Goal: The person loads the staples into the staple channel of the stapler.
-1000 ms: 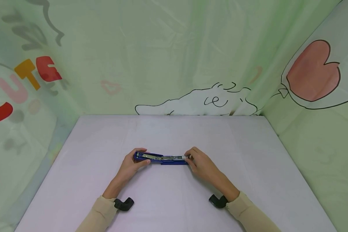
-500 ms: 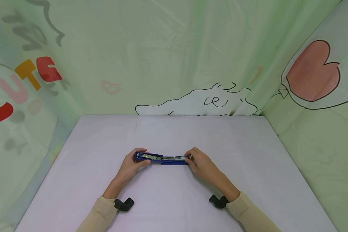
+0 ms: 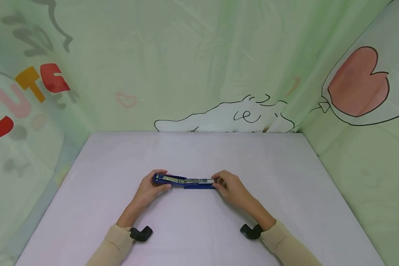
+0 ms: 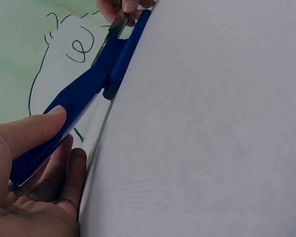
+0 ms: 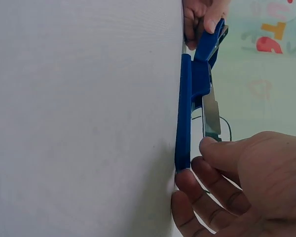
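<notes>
A blue stapler [image 3: 200,186] lies opened out on the table in front of me, its top cover swung back to the left. My left hand [image 3: 148,191] grips that cover [image 4: 79,94] between thumb and fingers, holding it tilted just above the cloth. At the other end, my right hand [image 3: 233,189] pinches the tip of the metal magazine [image 5: 212,116] with thumb and forefinger. The magazine stands a little apart from the blue base [image 5: 184,113], and other fingers of the right hand are close to the base's end. The fingers partly hide the magazine's tip.
A white cloth covers the table [image 3: 199,151]. Green printed curtains [image 3: 186,66] stand behind it and at both sides. A black curved wrist mount [image 3: 142,234] sits on the left wrist, another black mount [image 3: 251,231] on the right.
The right hand's fingers shift very slightly at the magazine's tip. My left hand and the stapler stay almost where they were.
</notes>
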The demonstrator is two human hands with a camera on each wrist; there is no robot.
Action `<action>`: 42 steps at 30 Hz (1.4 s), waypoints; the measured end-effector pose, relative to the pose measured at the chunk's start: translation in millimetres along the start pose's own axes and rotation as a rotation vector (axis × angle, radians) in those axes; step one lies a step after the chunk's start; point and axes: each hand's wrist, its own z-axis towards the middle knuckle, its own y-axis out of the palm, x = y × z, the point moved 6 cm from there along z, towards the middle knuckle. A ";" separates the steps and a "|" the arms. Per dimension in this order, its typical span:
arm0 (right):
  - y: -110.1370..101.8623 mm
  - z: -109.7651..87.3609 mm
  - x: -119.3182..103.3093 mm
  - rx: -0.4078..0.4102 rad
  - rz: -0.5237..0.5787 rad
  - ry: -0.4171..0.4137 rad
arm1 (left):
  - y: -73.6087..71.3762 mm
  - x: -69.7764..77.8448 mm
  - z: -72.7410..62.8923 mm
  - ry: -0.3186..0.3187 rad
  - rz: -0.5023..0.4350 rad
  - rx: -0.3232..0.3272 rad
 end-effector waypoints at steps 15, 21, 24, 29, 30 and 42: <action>0.6 3.8 3.3 -0.011 0.015 0.030 | -5.1 -2.8 4.0 0.016 -0.060 -0.026; 1.0 4.0 1.9 -0.014 0.019 0.048 | -5.7 0.4 3.0 0.033 -0.071 -0.053; 1.1 4.0 1.4 -0.013 0.020 0.051 | -5.5 1.0 2.8 0.036 -0.073 -0.065; 0.8 3.8 1.9 -0.005 0.022 0.054 | -4.6 2.0 3.4 0.045 -0.084 -0.077; 0.8 3.6 2.3 -0.004 0.020 0.055 | -4.3 2.4 3.4 0.048 -0.085 -0.079; 3.4 1.3 6.9 -0.019 0.034 0.081 | 0.8 11.7 2.3 0.113 -0.051 -0.115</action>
